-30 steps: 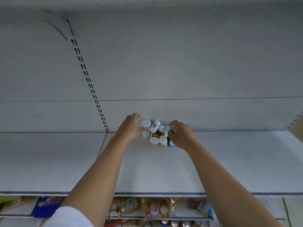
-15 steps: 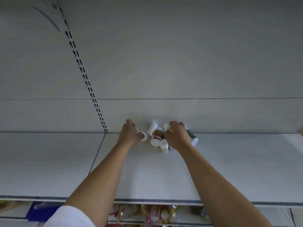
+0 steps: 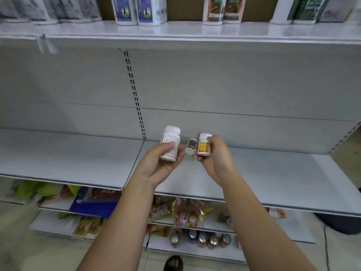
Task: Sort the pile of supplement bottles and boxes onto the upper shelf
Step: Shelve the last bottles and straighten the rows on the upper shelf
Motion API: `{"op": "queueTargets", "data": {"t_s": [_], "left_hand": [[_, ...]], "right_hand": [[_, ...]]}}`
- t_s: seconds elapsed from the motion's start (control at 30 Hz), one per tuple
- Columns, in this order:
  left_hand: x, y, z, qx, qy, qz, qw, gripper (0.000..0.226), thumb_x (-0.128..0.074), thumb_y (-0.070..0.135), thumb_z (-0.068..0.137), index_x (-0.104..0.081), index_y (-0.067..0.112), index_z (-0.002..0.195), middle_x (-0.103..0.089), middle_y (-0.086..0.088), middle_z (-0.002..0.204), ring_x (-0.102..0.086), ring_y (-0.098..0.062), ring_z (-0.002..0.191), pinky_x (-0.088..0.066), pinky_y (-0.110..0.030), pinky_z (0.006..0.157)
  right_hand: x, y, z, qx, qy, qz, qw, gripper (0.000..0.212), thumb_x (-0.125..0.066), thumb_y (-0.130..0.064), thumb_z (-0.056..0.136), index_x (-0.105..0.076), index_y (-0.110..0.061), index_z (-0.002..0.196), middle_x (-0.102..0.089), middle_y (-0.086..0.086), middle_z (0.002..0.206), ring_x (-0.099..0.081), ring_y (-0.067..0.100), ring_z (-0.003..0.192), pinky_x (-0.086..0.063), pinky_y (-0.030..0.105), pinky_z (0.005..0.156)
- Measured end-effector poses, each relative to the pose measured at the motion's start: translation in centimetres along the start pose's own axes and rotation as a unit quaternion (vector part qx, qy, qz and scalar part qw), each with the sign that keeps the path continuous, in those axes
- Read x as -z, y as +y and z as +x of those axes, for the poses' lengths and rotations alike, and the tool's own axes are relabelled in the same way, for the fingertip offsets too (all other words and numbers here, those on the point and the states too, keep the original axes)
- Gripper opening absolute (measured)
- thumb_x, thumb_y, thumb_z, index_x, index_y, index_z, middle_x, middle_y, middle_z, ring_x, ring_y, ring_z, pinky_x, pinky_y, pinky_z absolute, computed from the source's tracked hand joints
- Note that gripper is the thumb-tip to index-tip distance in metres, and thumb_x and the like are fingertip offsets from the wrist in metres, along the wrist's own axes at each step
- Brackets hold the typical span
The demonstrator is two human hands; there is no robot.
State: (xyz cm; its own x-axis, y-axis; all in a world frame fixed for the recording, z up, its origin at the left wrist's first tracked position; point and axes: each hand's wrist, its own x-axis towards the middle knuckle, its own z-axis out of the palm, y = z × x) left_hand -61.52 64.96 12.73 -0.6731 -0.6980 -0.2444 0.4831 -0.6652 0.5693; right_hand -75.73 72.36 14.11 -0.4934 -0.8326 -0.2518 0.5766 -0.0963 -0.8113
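Note:
My left hand grips a white supplement bottle with a white cap, held upright above the middle shelf. My right hand grips a small bottle with a yellow-orange label and a white cap. Between the two hands, a small dark-labelled bottle lies on the shelf near the back panel, with another small one partly hidden below it. The upper shelf runs across the top of the view.
Several tall packs and bottles stand on the upper shelf. Lower shelves hold bagged snacks and a row of jars. A slotted upright divides the back panel. A shoe shows on the floor.
Both hands have lifted out of the pile, each with a bottle, and pulled back toward me. The view has tilted up and back, bringing the upper shelf into sight.

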Motion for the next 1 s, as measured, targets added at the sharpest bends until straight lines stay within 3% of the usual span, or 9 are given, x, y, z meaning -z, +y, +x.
{"op": "queueTargets", "data": {"t_s": [0.13, 0.27, 0.37, 0.47, 0.53, 0.63, 0.77, 0.93, 1.0], "left_hand": [[-4.2, 1.3, -3.9, -0.001, -0.033, 0.036, 0.999, 0.046, -0.058, 0.025, 0.084, -0.055, 0.0, 0.122, -0.064, -0.022, 0.102, -0.063, -0.022, 0.071, -0.056, -0.028, 0.061], [-8.1, 3.1, -7.3, -0.045, -0.1, 0.177, 0.978, 0.031, -0.063, 0.017, 0.078, -0.059, 0.0, 0.104, -0.067, -0.016, 0.087, -0.067, -0.022, 0.069, -0.06, -0.032, 0.068], [-11.1, 5.4, -9.4, -0.111, -0.15, 0.328, 0.926, 0.029, -0.074, 0.006, 0.071, -0.058, 0.006, 0.095, -0.066, -0.004, 0.071, -0.069, -0.019, 0.07, -0.06, -0.033, 0.066], [-14.2, 7.9, -10.9, -0.207, -0.146, 0.426, 0.868, 0.034, -0.073, 0.02, 0.069, -0.06, 0.016, 0.101, -0.069, 0.0, 0.078, -0.068, -0.016, 0.075, -0.059, -0.032, 0.07], [-15.9, 9.1, -11.3, -0.242, -0.137, 0.449, 0.849, 0.034, -0.069, 0.032, 0.072, -0.061, 0.018, 0.103, -0.07, -0.005, 0.09, -0.066, -0.016, 0.079, -0.057, -0.039, 0.076], [-17.8, 10.7, -11.4, -0.225, -0.131, 0.431, 0.864, 0.03, -0.056, 0.039, 0.076, -0.059, 0.017, 0.096, -0.064, -0.017, 0.097, -0.059, -0.025, 0.086, -0.052, -0.047, 0.082], [-19.3, 12.8, -10.1, -0.231, -0.155, 0.413, 0.867, 0.01, -0.06, 0.032, 0.084, -0.063, 0.023, 0.089, -0.069, -0.001, 0.084, -0.065, -0.014, 0.083, -0.051, -0.036, 0.079], [-21.3, 15.2, -8.1, -0.24, -0.206, 0.466, 0.826, 0.03, -0.068, 0.028, 0.089, -0.06, 0.016, 0.115, -0.071, -0.002, 0.104, -0.069, -0.018, 0.101, -0.057, -0.036, 0.082], [-22.8, 15.9, -7.1, -0.273, -0.194, 0.513, 0.791, 0.032, -0.073, 0.028, 0.084, -0.061, 0.016, 0.112, -0.07, -0.002, 0.103, -0.069, -0.018, 0.1, -0.056, -0.036, 0.086]], "right_hand": [[-1.0, -3.6, -5.1, 0.015, -0.074, 0.025, 0.997, 0.034, -0.033, -0.018, 0.097, -0.056, 0.002, 0.113, -0.053, 0.011, 0.071, -0.049, 0.019, 0.059, -0.036, 0.026, 0.053], [-2.2, -7.0, -8.8, 0.042, -0.12, -0.006, 0.992, 0.032, -0.037, -0.02, 0.096, -0.058, -0.002, 0.113, -0.054, 0.007, 0.071, -0.051, 0.017, 0.059, -0.04, 0.023, 0.05], [-3.4, -9.6, -11.0, 0.085, -0.127, -0.025, 0.988, 0.029, -0.045, -0.023, 0.09, -0.057, -0.006, 0.11, -0.056, 0.007, 0.073, -0.053, 0.016, 0.059, -0.042, 0.022, 0.049], [-5.0, -12.0, -12.9, 0.143, -0.114, -0.027, 0.983, 0.028, -0.046, -0.022, 0.087, -0.056, -0.006, 0.108, -0.056, 0.006, 0.071, -0.052, 0.016, 0.057, -0.041, 0.021, 0.049], [-6.1, -13.1, -13.5, 0.165, -0.101, -0.037, 0.98, 0.023, -0.042, -0.018, 0.094, -0.052, -0.005, 0.11, -0.055, 0.007, 0.07, -0.051, 0.016, 0.057, -0.039, 0.022, 0.05], [-7.8, -14.5, -14.0, 0.188, -0.079, -0.058, 0.977, 0.019, -0.041, -0.016, 0.096, -0.05, -0.005, 0.108, -0.054, 0.007, 0.07, -0.05, 0.016, 0.056, -0.036, 0.025, 0.054], [-9.4, -16.4, -13.9, 0.217, -0.064, -0.082, 0.971, 0.011, -0.045, -0.018, 0.096, -0.052, -0.009, 0.096, -0.056, 0.007, 0.068, -0.052, 0.016, 0.055, -0.038, 0.024, 0.054], [-10.3, -19.7, -12.6, 0.26, -0.043, -0.105, 0.959, 0.012, -0.049, -0.017, 0.093, -0.056, -0.008, 0.097, -0.055, 0.008, 0.074, -0.054, 0.017, 0.052, -0.04, 0.023, 0.048], [-10.0, -21.6, -11.9, 0.284, -0.037, -0.141, 0.948, 0.01, -0.051, -0.018, 0.093, -0.057, -0.011, 0.097, -0.053, 0.007, 0.081, -0.058, 0.015, 0.054, -0.043, 0.023, 0.048]]}}
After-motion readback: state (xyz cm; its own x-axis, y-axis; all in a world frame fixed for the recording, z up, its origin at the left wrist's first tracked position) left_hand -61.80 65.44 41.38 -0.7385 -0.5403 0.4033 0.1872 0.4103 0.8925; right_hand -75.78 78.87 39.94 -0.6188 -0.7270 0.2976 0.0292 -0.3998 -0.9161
